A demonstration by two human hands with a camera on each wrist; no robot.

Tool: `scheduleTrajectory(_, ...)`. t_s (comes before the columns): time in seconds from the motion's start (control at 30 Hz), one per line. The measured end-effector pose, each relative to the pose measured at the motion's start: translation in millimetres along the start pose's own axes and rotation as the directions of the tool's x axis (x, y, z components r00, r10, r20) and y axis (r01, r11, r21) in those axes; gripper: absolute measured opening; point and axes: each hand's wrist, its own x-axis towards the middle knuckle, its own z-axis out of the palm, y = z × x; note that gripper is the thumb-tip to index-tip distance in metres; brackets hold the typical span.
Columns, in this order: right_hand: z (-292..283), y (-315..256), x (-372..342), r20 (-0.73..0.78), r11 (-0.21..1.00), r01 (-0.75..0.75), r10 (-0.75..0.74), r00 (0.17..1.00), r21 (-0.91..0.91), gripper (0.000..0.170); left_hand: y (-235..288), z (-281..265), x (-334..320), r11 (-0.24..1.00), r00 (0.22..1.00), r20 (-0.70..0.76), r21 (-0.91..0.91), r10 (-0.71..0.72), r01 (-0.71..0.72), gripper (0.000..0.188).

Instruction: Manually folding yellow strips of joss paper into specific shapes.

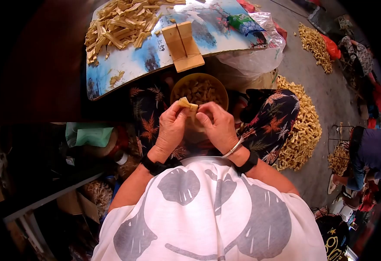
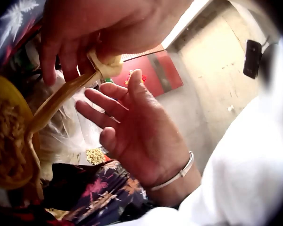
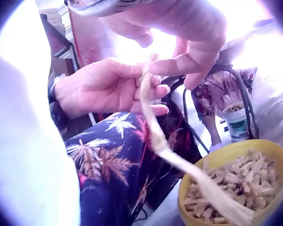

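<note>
My left hand [image 1: 172, 128] pinches a pale yellow, flexible strip [image 1: 186, 103] between thumb and fingers. The strip is folded over on itself at the fingertips, and its long tail [image 3: 155, 136] hangs down over a yellow bowl [image 3: 182, 202]. Facing it, my right hand [image 1: 220, 128] has its fingers apart and loosely bent, fingertips right beside the strip's upper end. In the left wrist view the palm of that right hand [image 2: 141, 132] shows with nothing in it. Short, pale folded pieces [image 3: 245, 183] fill much of the bowl, which sits between the knees.
Ahead stands a picture-printed board [image 1: 149, 61] bearing a heap of yellow strips [image 1: 121, 26] and an L-shaped wooden block [image 1: 184, 48] with a dark rod. Beside the right knee lies a large pile of folded pieces [image 1: 305, 130]. Clear plastic [image 1: 264, 56] hangs off the board's right end.
</note>
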Motion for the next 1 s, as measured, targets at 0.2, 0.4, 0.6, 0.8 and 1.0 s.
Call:
scheduleTrajectory(0.2, 0.6, -1.1, 19.1, 0.084, 0.978, -0.083, 0.068, 0.994, 0.190, 0.020, 1.4, 0.3, -4.5, 0.968, 0.961, 0.182, -0.096, -0.210, 0.230, 0.017)
scheduleTrajectory(0.4, 6.3, -4.5, 22.0, -0.082, 0.998, 0.050, -0.052, 0.995, -0.028, 0.020, 2.0, -10.8, -9.2, 0.952, 0.984, 0.155, -0.279, -0.082, 0.123, 0.016)
scheduleTrajectory(0.6, 4.2, 0.2, 26.5, -0.100, 0.993, 0.070, -0.079, 0.992, -0.092, 0.023, 1.8, -8.9, -9.4, 0.980, 0.965, 0.205, 0.071, 0.166, -0.184, 0.012)
scheduleTrajectory(0.8, -2.4, -3.7, 25.1, 0.324, 0.808, -0.369, 0.234, 0.917, 0.459, 0.015, -7.7, -10.8, -9.6, 0.998, 0.999, -0.013, 0.026, 0.051, -0.051, 0.008)
scheduleTrajectory(1.0, -0.8, 2.5, 28.2, 0.305, 0.628, -0.426, 0.298, 0.905, 0.651, 0.014, 5.3, -15.0, -13.7, 0.924, 0.966, 0.169, -0.300, -0.193, 0.237, 0.010)
